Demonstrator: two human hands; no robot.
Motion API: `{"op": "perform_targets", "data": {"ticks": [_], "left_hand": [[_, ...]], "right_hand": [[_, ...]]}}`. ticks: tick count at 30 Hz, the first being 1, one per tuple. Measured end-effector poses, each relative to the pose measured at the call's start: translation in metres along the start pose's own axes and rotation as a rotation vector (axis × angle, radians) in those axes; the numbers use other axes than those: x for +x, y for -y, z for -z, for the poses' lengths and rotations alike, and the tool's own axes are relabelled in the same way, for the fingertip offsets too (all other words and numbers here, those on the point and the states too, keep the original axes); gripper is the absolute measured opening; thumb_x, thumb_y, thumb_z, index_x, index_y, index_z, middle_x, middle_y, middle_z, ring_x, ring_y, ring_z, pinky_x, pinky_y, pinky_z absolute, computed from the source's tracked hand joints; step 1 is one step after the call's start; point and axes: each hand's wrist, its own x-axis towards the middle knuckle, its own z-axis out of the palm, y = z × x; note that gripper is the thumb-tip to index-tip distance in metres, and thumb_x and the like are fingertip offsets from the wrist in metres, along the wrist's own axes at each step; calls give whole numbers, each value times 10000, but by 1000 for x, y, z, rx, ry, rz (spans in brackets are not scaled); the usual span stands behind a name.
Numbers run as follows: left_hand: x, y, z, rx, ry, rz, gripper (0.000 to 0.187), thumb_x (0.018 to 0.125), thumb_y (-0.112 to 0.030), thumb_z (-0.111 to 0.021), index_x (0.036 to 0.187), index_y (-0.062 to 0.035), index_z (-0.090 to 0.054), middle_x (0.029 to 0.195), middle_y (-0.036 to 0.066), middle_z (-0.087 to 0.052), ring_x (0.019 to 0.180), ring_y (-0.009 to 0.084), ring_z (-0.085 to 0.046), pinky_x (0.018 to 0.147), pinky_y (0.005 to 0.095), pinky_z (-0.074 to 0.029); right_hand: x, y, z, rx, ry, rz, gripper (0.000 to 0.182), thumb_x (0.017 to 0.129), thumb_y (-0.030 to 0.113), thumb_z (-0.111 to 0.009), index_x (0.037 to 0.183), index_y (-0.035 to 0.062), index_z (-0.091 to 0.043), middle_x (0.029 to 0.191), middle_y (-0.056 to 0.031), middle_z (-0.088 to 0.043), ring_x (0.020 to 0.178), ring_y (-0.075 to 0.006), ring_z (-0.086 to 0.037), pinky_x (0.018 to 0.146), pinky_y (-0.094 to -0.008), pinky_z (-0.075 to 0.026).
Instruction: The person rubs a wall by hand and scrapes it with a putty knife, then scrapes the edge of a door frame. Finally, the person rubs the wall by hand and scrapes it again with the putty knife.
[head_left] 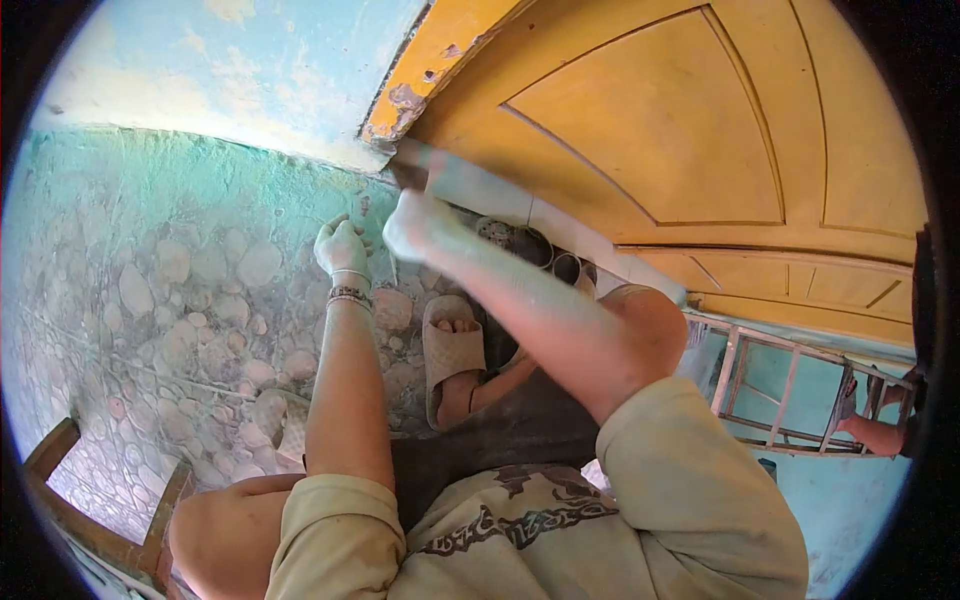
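My left hand (342,247) is at the green wall (215,185), pale with dust. Its fingers are bent but apart, and nothing shows in them. Just right of it, my right hand (410,228) is closed and smeared by motion, close to the foot of the yellow door frame (408,98). Whatever those fingers hold cannot be made out. Round stone shapes (258,265) cover the surface below the green band. A bracelet (350,295) circles my left wrist.
A sandalled foot (455,350) stands below my hands. Round containers (566,268) sit beside the door's base, under my right forearm. A yellow panelled door (650,120) fills the upper right. At far right, a person's foot (870,435) is on a ladder (770,385). Wooden furniture (60,450) stands lower left.
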Motion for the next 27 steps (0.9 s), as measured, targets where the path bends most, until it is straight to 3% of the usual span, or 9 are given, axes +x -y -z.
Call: {"op": "perform_targets", "data": {"ticks": [2,4,7,8,10,13,16,22,27], "left_hand": [[2,-2,-1,-30,-6,18,275,784,-39,-465,1023,10,-591,738,87,-591,484,148,-540,407,280,-452],[3,-4,-1,-44,-17,59,271,790,-41,-464,1024,8,-591,742,88,-591,483,149,-538,411,282,-455],[5,-5,-2,-50,-5,64,325,776,-41,-474,1086,-6,-567,796,115,-595,514,186,-551,439,296,-475],[4,-7,-3,-44,-9,63,324,776,-36,-471,1084,-5,-567,795,114,-594,512,186,-550,436,294,-472],[-1,-11,-5,-21,-4,61,322,775,-26,-466,1080,-4,-567,792,111,-593,507,186,-548,430,291,-467],[2,-6,-4,-28,-2,89,327,774,-11,-466,1085,-2,-564,795,112,-594,503,186,-549,422,289,-460],[1,-4,-4,-57,-13,77,256,819,-50,-453,1031,4,-586,743,90,-590,480,157,-541,403,278,-455],[7,-9,-2,-95,9,82,336,778,-20,-465,1101,2,-554,826,128,-594,512,206,-556,429,298,-467],[9,-3,-5,-61,11,57,287,801,-53,-461,1058,5,-575,788,116,-602,503,186,-560,418,296,-478]], "right_hand": [[-21,7,-27,38,-87,-25,351,754,159,-483,959,-110,-578,963,-289,-615,929,-416,-608,862,-433,-475],[-21,-8,-34,-132,105,137,355,770,164,-463,997,-83,-577,972,-278,-615,944,-408,-601,880,-427,-463],[-43,-8,16,-102,-99,93,354,805,173,-435,1037,-40,-597,987,-284,-603,936,-382,-600,852,-402,-479],[-19,-29,10,-377,-100,222,242,770,138,-498,870,35,-693,1009,-238,-613,937,-363,-616,810,-413,-506],[13,-49,14,-507,-123,236,238,768,127,-504,867,0,-678,1004,-240,-617,938,-357,-620,796,-422,-512],[9,-26,10,57,-224,-159,271,770,129,-510,939,-37,-642,1014,-238,-620,951,-360,-619,815,-436,-504],[-9,-5,-18,-53,-176,-115,401,782,175,-473,1107,-46,-550,984,-242,-629,937,-400,-609,834,-442,-489],[-40,-6,-20,91,-151,-44,328,784,158,-467,1036,-36,-547,958,-291,-611,950,-402,-603,847,-443,-483],[-11,-16,-8,74,-217,-56,424,786,180,-451,1151,-13,-549,991,-279,-611,944,-391,-600,871,-446,-464]]}}
